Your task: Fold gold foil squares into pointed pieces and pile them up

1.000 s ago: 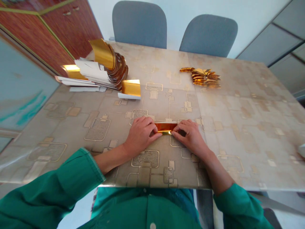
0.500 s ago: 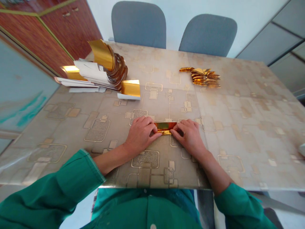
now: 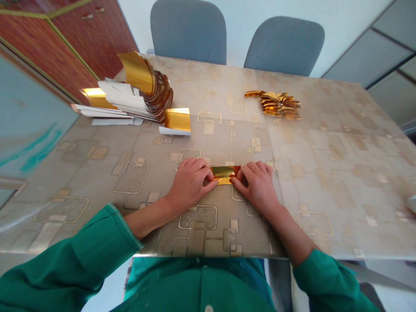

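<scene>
A small strip of shiny gold paper [image 3: 225, 174] lies on the patterned table [image 3: 325, 143] right in front of me. My left hand [image 3: 190, 184] pinches its left end, fingers curled down onto the paper. My right hand [image 3: 256, 184] pinches its right end the same way. Both hands rest on the tabletop, and their fingers hide the ends of the strip. Only the middle of the strip shows between my thumbs.
A stack of gold and white sheets [image 3: 136, 97], some curled up, lies at the far left, with one loose sheet [image 3: 175, 121] beside it. A heap of folded gold pieces [image 3: 276, 105] sits at the far middle right. Two grey chairs [image 3: 188, 30] stand behind the table.
The visible gold surface between my hands looks a little taller and brighter, as if the fold shifted slightly. Both hands have stayed in nearly the same place.
</scene>
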The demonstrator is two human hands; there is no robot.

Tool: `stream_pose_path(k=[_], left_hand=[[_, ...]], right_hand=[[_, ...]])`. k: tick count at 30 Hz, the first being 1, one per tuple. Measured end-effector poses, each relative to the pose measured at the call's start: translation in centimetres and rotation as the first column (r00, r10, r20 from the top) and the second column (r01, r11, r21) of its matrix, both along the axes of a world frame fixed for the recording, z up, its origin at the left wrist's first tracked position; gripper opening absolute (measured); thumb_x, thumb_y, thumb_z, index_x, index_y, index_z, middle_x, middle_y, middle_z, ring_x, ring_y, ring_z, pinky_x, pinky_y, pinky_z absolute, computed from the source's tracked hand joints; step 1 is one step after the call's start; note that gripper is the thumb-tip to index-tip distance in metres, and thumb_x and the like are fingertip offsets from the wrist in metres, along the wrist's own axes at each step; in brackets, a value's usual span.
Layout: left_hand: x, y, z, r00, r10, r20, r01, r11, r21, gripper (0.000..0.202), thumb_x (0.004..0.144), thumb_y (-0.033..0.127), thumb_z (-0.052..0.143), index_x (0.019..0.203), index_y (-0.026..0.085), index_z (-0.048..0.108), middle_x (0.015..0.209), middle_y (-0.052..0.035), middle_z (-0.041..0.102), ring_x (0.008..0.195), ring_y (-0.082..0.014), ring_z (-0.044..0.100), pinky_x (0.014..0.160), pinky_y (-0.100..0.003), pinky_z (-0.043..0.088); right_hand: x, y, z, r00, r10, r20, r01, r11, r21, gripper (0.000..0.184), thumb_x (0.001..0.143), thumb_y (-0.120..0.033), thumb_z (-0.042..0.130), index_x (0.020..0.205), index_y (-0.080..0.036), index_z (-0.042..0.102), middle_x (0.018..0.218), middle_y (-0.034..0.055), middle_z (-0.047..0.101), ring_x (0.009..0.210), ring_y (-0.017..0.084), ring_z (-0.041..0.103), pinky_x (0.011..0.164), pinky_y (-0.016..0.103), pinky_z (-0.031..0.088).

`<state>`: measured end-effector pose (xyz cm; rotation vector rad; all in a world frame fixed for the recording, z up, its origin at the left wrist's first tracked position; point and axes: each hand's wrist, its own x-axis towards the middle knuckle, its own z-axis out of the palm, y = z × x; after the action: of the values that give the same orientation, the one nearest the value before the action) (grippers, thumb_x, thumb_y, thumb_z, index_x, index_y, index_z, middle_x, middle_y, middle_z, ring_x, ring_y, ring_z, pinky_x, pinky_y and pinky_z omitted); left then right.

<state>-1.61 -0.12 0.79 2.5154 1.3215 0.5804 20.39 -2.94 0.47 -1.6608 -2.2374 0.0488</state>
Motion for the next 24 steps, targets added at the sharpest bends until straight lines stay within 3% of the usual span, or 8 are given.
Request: stream_pose_path(k=[18,24], left_hand=[[-0.21,0.35,-0.3,1.0,-0.02,-0.021,0.021,1.0,0.011,0.017,0.085,0.031,0.071,0.075,0.02,0.062,0.087,-0.0021,0.061,0.087,-0.0219,0.053,0.084,-0.038,0.041],[-0.12,0.2,-0.24,0.997,0.002,-0.071,0.003,0.997,0.08,0.021,0.085,0.035,0.072,0.088,0.019,0.06,0.088,-0.0034,0.06,0.086,-0.0226,0.052,0.08,-0.036,0.042]], right_hand=[[0.08,0.26,0.1,1.0,-0.021,0.023,0.022,0.999,-0.048,0.025,0.093,-0.037,0.061,0.073,-0.022,0.056,0.079,0.0024,0.062,0.085,0.022,0.049,0.084,0.038,0.028],[-0.03,0.35,0.14,0.998,-0.044,0.04,0.047,0.996,-0.069,0.023,0.091,-0.037,0.063,0.074,-0.021,0.058,0.08,0.0029,0.062,0.085,0.023,0.048,0.083,0.037,0.028]])
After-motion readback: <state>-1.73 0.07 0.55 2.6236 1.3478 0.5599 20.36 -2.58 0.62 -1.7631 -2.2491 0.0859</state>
